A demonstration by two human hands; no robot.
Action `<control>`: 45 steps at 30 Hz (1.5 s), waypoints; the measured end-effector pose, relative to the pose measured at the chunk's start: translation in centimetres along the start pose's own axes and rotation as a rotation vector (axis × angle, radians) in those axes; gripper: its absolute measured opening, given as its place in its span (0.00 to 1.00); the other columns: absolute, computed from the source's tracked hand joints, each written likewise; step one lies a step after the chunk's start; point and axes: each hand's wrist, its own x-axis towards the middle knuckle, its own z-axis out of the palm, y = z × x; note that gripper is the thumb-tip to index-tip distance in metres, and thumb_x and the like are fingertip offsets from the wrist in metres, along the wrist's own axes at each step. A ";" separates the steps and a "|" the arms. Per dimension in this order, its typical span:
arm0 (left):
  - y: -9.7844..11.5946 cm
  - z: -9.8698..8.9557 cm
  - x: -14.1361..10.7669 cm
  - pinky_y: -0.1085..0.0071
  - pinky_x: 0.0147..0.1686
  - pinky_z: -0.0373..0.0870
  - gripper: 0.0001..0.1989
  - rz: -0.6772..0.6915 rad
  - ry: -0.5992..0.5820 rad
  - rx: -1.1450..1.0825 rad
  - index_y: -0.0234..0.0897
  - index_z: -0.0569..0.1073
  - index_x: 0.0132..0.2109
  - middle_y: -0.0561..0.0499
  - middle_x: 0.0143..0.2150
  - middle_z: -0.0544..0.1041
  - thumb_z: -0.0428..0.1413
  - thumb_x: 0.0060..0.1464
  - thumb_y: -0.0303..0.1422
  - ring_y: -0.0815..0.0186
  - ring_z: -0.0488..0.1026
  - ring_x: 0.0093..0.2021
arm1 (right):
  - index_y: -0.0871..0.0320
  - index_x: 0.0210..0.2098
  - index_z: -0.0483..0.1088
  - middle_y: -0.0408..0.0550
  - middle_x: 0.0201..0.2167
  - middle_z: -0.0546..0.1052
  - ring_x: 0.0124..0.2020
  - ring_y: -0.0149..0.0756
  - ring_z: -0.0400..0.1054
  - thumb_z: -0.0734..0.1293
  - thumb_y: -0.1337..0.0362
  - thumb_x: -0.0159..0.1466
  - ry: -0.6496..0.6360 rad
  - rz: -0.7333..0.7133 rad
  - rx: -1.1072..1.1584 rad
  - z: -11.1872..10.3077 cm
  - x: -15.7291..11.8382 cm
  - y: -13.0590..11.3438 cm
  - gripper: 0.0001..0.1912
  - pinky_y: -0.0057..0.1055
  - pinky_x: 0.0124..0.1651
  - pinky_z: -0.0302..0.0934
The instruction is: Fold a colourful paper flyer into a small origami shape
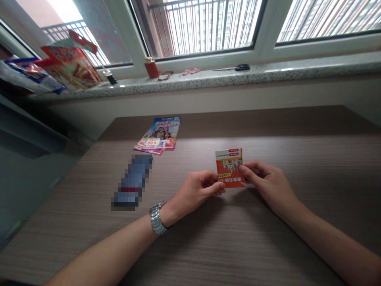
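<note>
A red and white printed leaflet is held up a little above the table, its large lettering upside down to me. My left hand is closed on its lower left corner, thumb in front. At its right edge my right hand pinches it between thumb and fingers. Whether the leaflet is folded or a single sheet I cannot tell. To the left lies a small stack of colourful flyers, slightly fanned. Nearer to me, a pixelated dark flat object rests on the table.
The brown wooden table reaches back to the wall below a window. On the stone sill stand snack bags, a red lighter-like item, a small black-and-white object, pink pieces and black-handled scissors.
</note>
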 end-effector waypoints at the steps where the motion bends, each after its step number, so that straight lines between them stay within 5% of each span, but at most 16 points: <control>1: 0.1 0.0 0.0 0.73 0.38 0.78 0.13 -0.008 0.002 -0.007 0.30 0.78 0.42 0.46 0.35 0.82 0.61 0.62 0.39 0.68 0.80 0.33 | 0.55 0.35 0.78 0.48 0.31 0.83 0.32 0.42 0.77 0.72 0.43 0.59 -0.005 0.000 0.007 0.0 0.0 0.0 0.21 0.34 0.36 0.71; 14: -0.1 -0.1 -0.3 0.74 0.34 0.77 0.14 0.036 0.010 0.130 0.32 0.78 0.42 0.46 0.34 0.82 0.60 0.63 0.41 0.67 0.80 0.32 | 0.56 0.33 0.78 0.48 0.29 0.83 0.28 0.40 0.76 0.73 0.41 0.57 0.007 -0.023 -0.011 0.0 0.0 -0.2 0.22 0.32 0.32 0.70; 25: 0.2 -1.0 0.5 0.74 0.37 0.76 0.16 0.133 0.309 0.113 0.33 0.76 0.43 0.47 0.37 0.81 0.58 0.64 0.43 0.67 0.79 0.35 | 0.55 0.35 0.79 0.48 0.32 0.84 0.31 0.42 0.77 0.72 0.45 0.61 -0.131 -0.051 -0.091 -0.1 -0.1 -0.4 0.19 0.34 0.34 0.71; 45: 0.0 -0.9 0.5 0.78 0.32 0.73 0.13 0.110 0.283 0.086 0.33 0.72 0.37 0.52 0.31 0.76 0.58 0.64 0.39 0.72 0.74 0.30 | 0.55 0.36 0.79 0.47 0.33 0.84 0.32 0.40 0.77 0.71 0.50 0.63 -0.200 -0.063 -0.121 -0.1 -0.2 -0.1 0.15 0.32 0.36 0.70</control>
